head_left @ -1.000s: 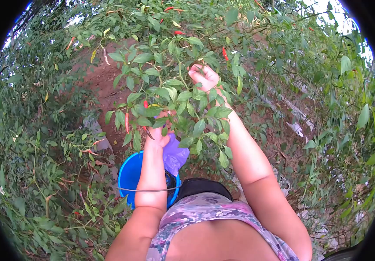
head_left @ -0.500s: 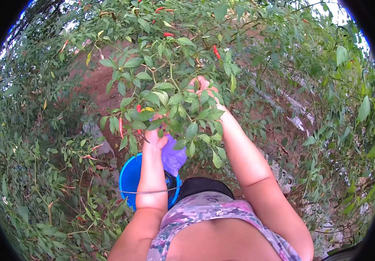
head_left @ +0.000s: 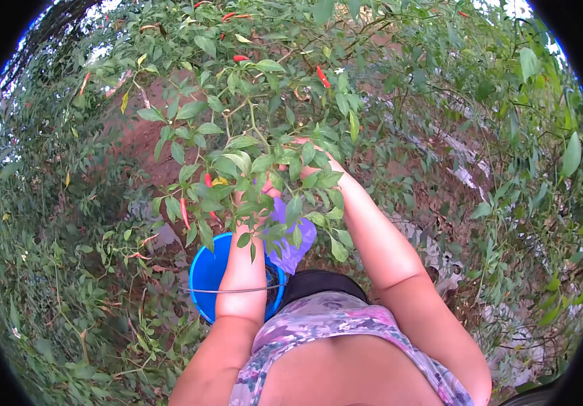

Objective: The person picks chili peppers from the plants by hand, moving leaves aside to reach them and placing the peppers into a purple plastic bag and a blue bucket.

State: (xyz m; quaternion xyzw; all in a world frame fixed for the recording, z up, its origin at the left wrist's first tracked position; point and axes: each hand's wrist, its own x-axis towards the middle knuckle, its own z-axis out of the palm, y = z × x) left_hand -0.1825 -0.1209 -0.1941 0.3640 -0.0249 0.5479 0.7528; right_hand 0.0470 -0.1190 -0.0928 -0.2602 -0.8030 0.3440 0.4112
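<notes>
A chili plant (head_left: 244, 162) with green leaves spreads over both of my hands. My left hand (head_left: 261, 196) is mostly behind leaves, beside a purple plastic bag (head_left: 291, 247) that hangs below it; its fingers are largely hidden. My right hand (head_left: 315, 155) reaches in among the leaves from the right, its fingers covered by foliage. Red chilies hang near my left hand, one (head_left: 184, 213) at the left and another (head_left: 208, 180) slightly above it. Farther up is a further red chili (head_left: 323, 76).
A blue bucket (head_left: 203, 271) with a thin wire handle sits below my left forearm. Dense plants (head_left: 48, 237) stand on both sides. Brown soil (head_left: 146, 145) and pale sheeting (head_left: 464, 176) show between them.
My left hand has moved up and right, with the purple bag shifting right. My right hand has come slightly lower and is more covered by leaves. The view has shifted a little.
</notes>
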